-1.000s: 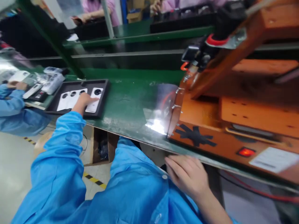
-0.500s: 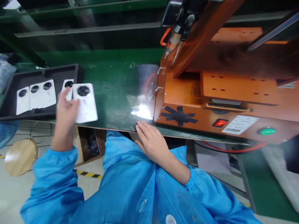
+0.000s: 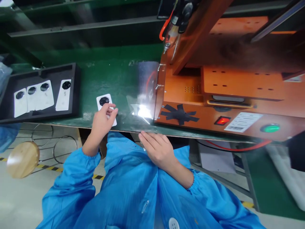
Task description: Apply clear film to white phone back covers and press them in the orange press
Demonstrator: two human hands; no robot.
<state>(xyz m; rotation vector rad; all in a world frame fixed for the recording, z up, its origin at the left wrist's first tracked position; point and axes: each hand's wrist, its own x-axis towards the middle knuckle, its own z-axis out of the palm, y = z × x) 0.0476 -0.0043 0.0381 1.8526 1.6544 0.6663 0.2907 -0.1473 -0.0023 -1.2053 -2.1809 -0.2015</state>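
My left hand (image 3: 103,118) grips a white phone back cover (image 3: 104,101) with a round black camera ring, holding it over the green bench (image 3: 111,79) near its front edge. My right hand (image 3: 158,149) lies with fingers stretched out on my blue coat at the bench edge, holding nothing. A black tray (image 3: 72,92) to the left carries several more white covers (image 3: 64,94). An orange machine (image 3: 228,92) stands to the right, with a nozzle head (image 3: 175,24) hanging above its deck.
The machine front has a lit red switch (image 3: 222,120), a green button (image 3: 269,128) and a white label (image 3: 243,121). A clear shiny sheet (image 3: 144,95) lies against the machine's left side. A round wooden stool (image 3: 22,159) stands on the floor at left.
My left hand picked a white cover from the black tray and carried it right and toward me. The view swung down and right. My right hand stayed at the bench edge.
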